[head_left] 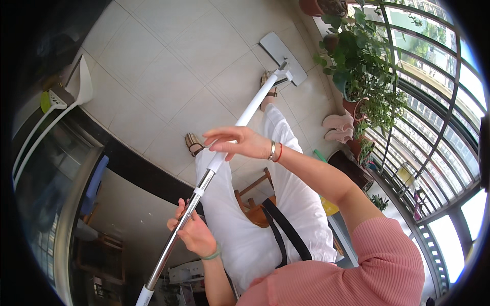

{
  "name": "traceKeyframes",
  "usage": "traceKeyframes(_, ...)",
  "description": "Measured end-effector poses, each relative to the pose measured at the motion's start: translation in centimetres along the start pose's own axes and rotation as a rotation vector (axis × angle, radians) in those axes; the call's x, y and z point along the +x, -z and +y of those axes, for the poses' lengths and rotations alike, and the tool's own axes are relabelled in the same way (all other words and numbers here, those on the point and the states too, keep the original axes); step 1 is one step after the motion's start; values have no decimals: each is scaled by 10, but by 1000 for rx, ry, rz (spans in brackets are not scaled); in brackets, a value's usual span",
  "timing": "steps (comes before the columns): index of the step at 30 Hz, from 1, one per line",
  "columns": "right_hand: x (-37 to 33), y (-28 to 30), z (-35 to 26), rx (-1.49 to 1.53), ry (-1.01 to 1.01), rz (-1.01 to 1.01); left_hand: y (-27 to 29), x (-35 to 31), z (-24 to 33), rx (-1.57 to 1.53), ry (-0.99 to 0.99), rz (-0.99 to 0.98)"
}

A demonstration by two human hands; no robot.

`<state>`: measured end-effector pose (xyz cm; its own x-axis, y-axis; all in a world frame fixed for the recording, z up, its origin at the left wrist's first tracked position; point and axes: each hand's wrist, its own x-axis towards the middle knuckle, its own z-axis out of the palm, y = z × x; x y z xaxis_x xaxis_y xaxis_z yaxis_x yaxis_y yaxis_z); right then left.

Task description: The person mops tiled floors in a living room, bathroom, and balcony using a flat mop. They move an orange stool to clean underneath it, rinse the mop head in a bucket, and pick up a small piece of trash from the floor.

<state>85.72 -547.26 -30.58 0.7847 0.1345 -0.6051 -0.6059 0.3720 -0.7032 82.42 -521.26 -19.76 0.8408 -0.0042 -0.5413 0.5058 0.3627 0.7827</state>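
Observation:
A flat mop with a long pole runs slantwise through the view, its grey flat head [284,58] on the floor at the far right. My left hand [196,233] has its fingers curled loosely around the lower, shiny metal stretch of the mop pole [173,239]. Higher up, my right hand [240,142] lies across the white part of the pole, its fingers stretched out past it rather than wrapped tight. My white trousers [229,214] and sandalled feet show beneath the pole.
Potted plants [352,61] line the right side below a barred window [429,92]. Pink slippers [338,127] lie near them. A small wooden stool [255,204] stands between my legs. At left, a white long-handled dustpan [84,84] and a green-and-white broom [53,102] lean by a glass door.

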Motion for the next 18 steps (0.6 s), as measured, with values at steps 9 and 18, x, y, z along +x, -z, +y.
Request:
traceKeyframes(9, 115, 454, 125, 654, 4, 1232, -99, 65, -164, -39, 27, 122)
traceKeyframes(18, 181, 605, 190, 752, -29, 1402, -121, 126, -187, -27, -136, 307)
